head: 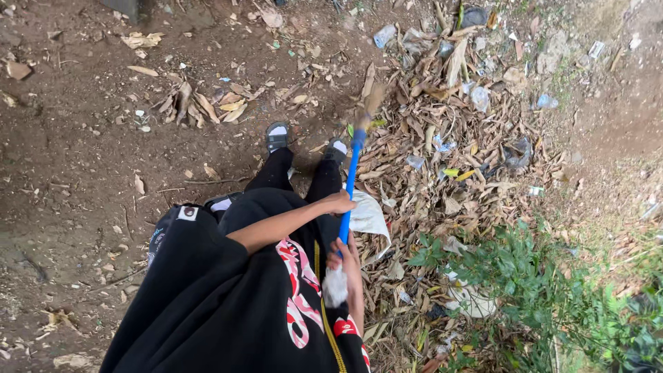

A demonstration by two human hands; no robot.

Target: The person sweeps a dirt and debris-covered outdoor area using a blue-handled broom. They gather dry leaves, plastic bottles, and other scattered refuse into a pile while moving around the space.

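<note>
A: In the head view we look straight down our black shirt point(228, 297) to our sandalled feet point(277, 137) at twelve o'clock. Where do we have the broom?

B: The blue broom handle point(351, 186) runs up the middle of the frame from six toward twelve, its blurred bristle end point(371, 103) at the edge of the heap of dry leaves and litter point(449, 138) at one o'clock. We hold it one hand above the other, likely for leverage against the pile.

A: And the hands?

B: Our left hand point(338, 202) reaches across from nine o'clock, forearm bare, fingers curled tight around the shaft. Our right hand point(345, 259) sits lower, nearer our body, fingers wrapped closed on the handle just above its white end cap point(335, 287).

A: Anything close by?

B: A white scrap point(369, 217) lies just beside the handle at three o'clock; green plants point(539, 290) fill four o'clock; bare dirt point(69, 173) spreads at nine.
</note>
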